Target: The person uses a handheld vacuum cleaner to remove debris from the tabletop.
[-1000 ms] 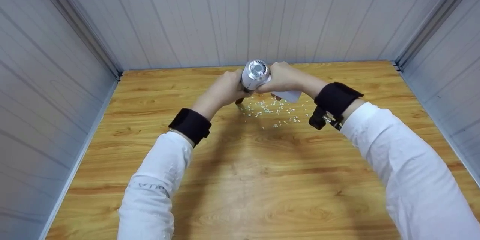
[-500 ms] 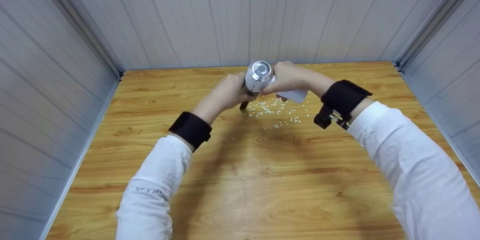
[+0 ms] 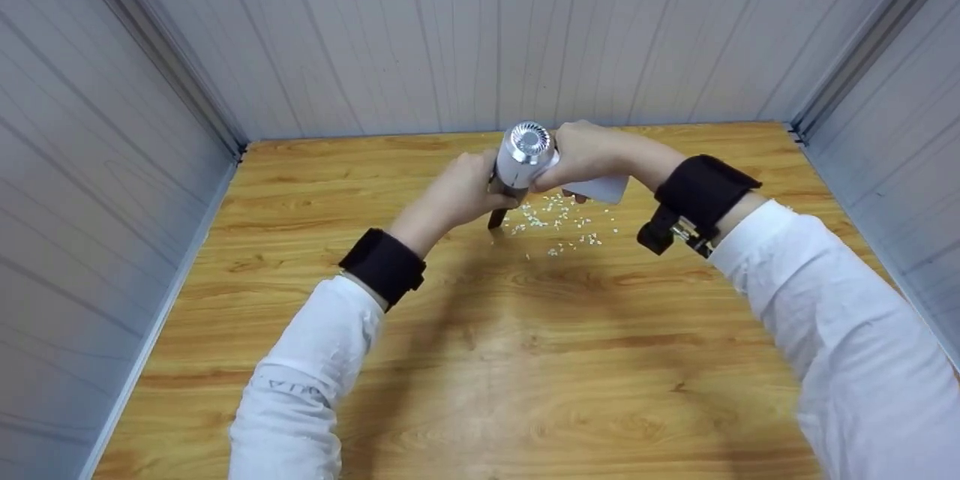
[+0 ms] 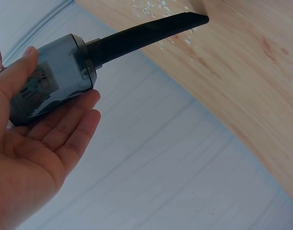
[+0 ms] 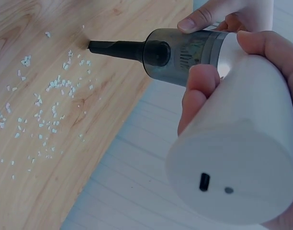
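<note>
A handheld vacuum [image 3: 521, 157] with a white body, silver rear vent, dark translucent dust cup [image 4: 50, 86] and black nozzle [image 5: 115, 48] is held over the far middle of the wooden table [image 3: 525, 360]. My right hand [image 3: 581, 154] grips the white handle [image 5: 242, 143]. My left hand [image 3: 457, 191] cradles the dust cup, thumb on top and fingers underneath. The nozzle tip [image 3: 495, 221] touches the tabletop at the left edge of scattered white crumbs [image 3: 559, 221]. In the right wrist view the crumbs [image 5: 41, 100] lie below the nozzle.
Grey panelled walls [image 3: 480, 30] close in the table at the back and on both sides. A black strap with a camera mount [image 3: 660, 236] sits on each wrist. The near half of the table holds only my white sleeves.
Both hands and the vacuum have drifted slightly to the right, and the nozzle tip has slid right along the table toward the crumbs. The grips are unchanged.
</note>
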